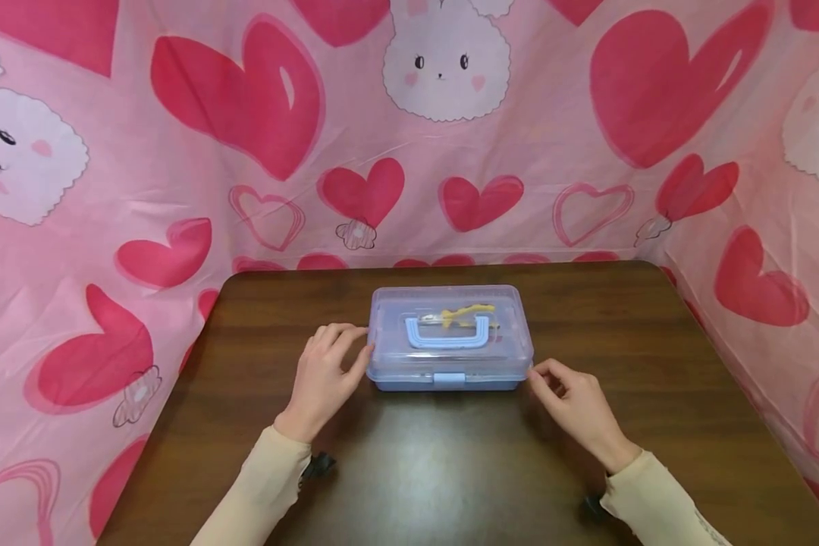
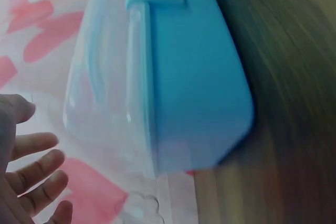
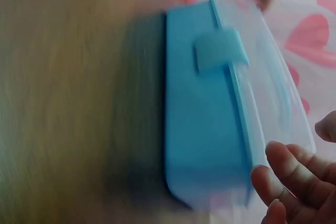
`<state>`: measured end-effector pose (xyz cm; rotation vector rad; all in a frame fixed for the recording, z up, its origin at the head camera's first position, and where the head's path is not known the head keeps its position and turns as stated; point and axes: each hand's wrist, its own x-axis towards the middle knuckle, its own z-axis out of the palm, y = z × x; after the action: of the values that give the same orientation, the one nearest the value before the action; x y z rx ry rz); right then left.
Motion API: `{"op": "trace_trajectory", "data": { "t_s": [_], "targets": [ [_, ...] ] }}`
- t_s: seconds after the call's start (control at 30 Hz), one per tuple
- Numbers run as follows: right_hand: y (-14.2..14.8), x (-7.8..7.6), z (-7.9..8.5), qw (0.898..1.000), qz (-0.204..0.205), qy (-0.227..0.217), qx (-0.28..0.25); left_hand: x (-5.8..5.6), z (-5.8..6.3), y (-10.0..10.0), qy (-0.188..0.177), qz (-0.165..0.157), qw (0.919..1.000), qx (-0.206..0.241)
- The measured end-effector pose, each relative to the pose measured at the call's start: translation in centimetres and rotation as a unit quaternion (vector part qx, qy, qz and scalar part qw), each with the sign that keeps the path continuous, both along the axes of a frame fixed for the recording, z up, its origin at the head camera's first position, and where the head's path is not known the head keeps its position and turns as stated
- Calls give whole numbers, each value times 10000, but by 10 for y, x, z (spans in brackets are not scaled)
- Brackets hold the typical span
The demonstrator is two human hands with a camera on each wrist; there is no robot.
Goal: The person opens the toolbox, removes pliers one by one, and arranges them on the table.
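Note:
A plastic storage box (image 1: 450,337) with a clear lid and a blue base rests on the table. Its blue carrying handle (image 1: 448,337) lies folded on the lid, and a blue latch (image 1: 449,379) covers the front seam. Through the lid shows something yellow (image 1: 467,312), its kind unclear. At the box's left side is my left hand (image 1: 324,371), fingers loosely bent and spread, fingertips right by the lid's edge. On the opposite side, my right hand (image 1: 576,398) has its fingertips at the front right corner of the lid, fingers relaxed rather than wrapped round it.
The dark wooden table (image 1: 423,470) has rounded far corners. A pink cloth (image 1: 546,144) printed with hearts and rabbits hangs behind it and along both sides. Small black objects (image 1: 319,464) show beside the cuffs.

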<state>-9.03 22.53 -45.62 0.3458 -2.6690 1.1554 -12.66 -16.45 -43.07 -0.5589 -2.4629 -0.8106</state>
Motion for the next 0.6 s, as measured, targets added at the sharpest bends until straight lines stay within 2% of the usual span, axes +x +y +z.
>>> {"op": "trace_trajectory", "data": {
  "t_s": [0.1, 0.23, 0.33, 0.43, 0.5, 0.53, 0.6],
  "targets": [
    [-13, 2, -4, 9983, 294, -459, -195, -4, 2, 10, 43, -235, 9997, 22],
    [-28, 3, -11, 9937, 506, -935, -363, -11, -2, 23, 143, -445, 9988, 140],
    [-38, 3, -15, 9873, 657, -1347, -529, -15, -8, 28, 190, -409, 9980, 435],
    [-48, 3, -19, 9760, 850, -1840, -791, -15, -17, 30, -18, -186, 9947, 1008],
    [-54, 2, -21, 9667, 981, -2140, -1006, -14, -22, 31, -396, -7, 9862, 1610],
    [-57, 1, -23, 9618, 1043, -2259, -1140, -14, -25, 31, -631, 80, 9793, 1920],
    [-64, -1, -27, 9501, 1191, -2468, -1492, -14, -30, 31, -1155, 234, 9603, 2527]
  ]
}}
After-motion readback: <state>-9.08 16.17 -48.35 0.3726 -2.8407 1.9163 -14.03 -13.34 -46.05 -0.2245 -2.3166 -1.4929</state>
